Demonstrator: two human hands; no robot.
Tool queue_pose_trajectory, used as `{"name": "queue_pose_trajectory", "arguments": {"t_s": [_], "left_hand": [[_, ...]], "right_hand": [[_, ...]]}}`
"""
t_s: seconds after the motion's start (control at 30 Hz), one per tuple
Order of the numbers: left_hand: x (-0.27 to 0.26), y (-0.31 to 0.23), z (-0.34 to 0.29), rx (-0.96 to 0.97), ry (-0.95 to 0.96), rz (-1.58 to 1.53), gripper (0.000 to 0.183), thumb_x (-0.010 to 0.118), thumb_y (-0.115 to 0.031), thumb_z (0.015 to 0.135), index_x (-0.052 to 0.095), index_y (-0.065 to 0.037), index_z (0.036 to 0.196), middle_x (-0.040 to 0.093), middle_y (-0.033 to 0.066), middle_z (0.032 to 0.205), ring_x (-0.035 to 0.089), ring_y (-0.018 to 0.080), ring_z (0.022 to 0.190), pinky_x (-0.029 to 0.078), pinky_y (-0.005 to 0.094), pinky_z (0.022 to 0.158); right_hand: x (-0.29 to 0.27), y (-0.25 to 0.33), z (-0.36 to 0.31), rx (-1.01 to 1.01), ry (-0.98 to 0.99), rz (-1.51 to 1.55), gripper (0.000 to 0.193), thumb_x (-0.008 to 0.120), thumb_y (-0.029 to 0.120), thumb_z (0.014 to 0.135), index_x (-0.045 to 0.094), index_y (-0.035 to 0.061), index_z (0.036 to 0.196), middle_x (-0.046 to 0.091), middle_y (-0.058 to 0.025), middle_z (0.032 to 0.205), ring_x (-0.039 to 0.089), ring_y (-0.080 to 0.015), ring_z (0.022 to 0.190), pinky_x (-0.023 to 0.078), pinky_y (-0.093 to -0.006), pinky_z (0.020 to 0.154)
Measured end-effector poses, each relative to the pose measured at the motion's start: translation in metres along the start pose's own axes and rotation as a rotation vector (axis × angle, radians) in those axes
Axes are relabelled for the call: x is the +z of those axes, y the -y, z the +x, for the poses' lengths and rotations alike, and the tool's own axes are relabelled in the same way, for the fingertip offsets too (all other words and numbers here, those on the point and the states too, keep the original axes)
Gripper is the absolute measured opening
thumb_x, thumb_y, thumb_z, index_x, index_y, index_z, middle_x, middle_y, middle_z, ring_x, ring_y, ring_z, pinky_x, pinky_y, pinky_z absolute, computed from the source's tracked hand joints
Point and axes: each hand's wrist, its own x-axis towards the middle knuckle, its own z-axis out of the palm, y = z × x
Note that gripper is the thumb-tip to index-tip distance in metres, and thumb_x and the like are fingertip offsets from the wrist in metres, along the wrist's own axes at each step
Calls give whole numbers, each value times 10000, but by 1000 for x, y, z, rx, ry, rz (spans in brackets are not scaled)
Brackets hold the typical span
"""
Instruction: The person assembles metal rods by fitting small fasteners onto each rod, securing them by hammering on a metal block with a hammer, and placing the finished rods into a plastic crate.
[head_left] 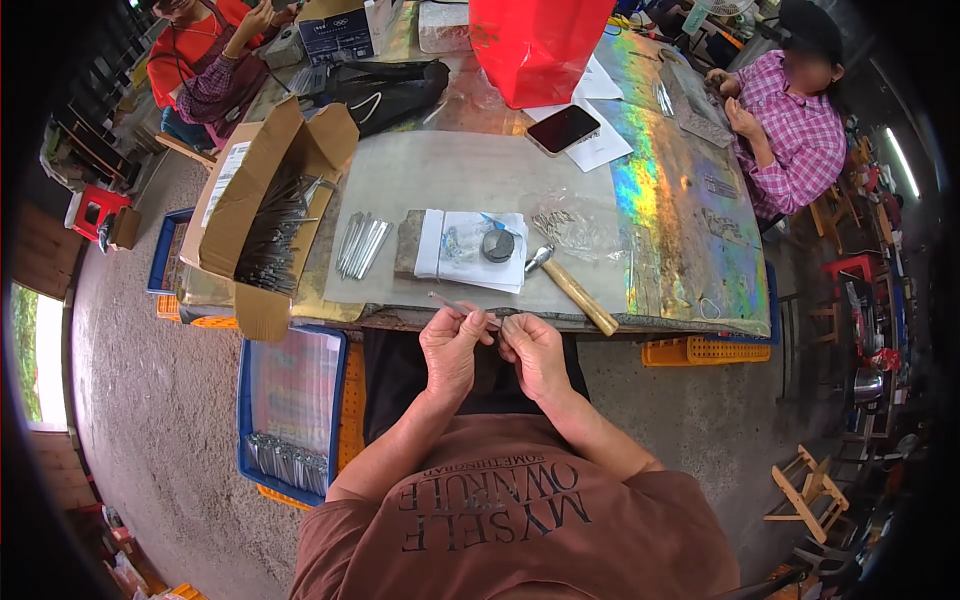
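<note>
Both hands are in front of my body at the table's near edge. My left hand (452,350) is closed around a thin metal rod (450,303), whose far end sticks out up and to the left. Close beside it, my right hand (535,352) is pinched at the rod's other end; what lies between those fingertips is too small to make out. Beyond my hands, a block wrapped in white paper (440,262) bears a round dark piece (497,246). A hammer (575,290) with a wooden handle lies to its right. Several silvery rods (364,246) lie in a row to its left.
An open cardboard box (222,215) full of metal rods stands at the left. Below it sits a blue tray (243,400) with more rods. Further back are a phone (563,130), a red bag (540,50) and a black bag (400,90). Two people sit across the table.
</note>
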Motion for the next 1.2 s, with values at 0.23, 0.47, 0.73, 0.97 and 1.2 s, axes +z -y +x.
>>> {"name": "queue_pose_trajectory", "arguments": {"t_s": [0.23,0.47,0.73,0.97,1.2], "left_hand": [[0,-7,20,3,50,3,88,559,-84,821,544,0,841,606,73,764,548,101,623,432,203,538],[3,-15,76,154,58,226,69,562,-56,810,557,7,839,578,37,723,546,85,647,427,195,532],[10,-8,101,195,126,314,32,564,-29,802,557,2,804,559,26,678,499,65,582,403,177,522],[10,-4,100,212,101,377,19,567,-11,794,558,6,796,555,14,679,484,54,569,398,172,527],[11,-5,100,249,101,416,32,576,-13,781,570,10,759,533,-14,636,465,41,571,386,178,512]], "right_hand": [[-10,13,-1,-72,18,-217,225,486,207,876,536,10,776,496,-7,652,423,-64,564,349,-186,513],[-40,37,1,-257,-74,-341,212,480,184,873,538,-3,790,509,-17,656,429,-57,556,355,-180,506],[-80,59,1,-414,-281,-762,221,488,168,865,534,-25,767,501,-16,603,427,-62,546,361,-211,492],[-89,67,5,-433,-337,-946,188,503,149,847,532,-21,773,520,-84,612,488,-136,547,392,-257,511],[-89,70,17,-599,-146,-1591,173,583,171,753,528,15,802,527,-135,703,525,-307,650,415,-404,565]]}}
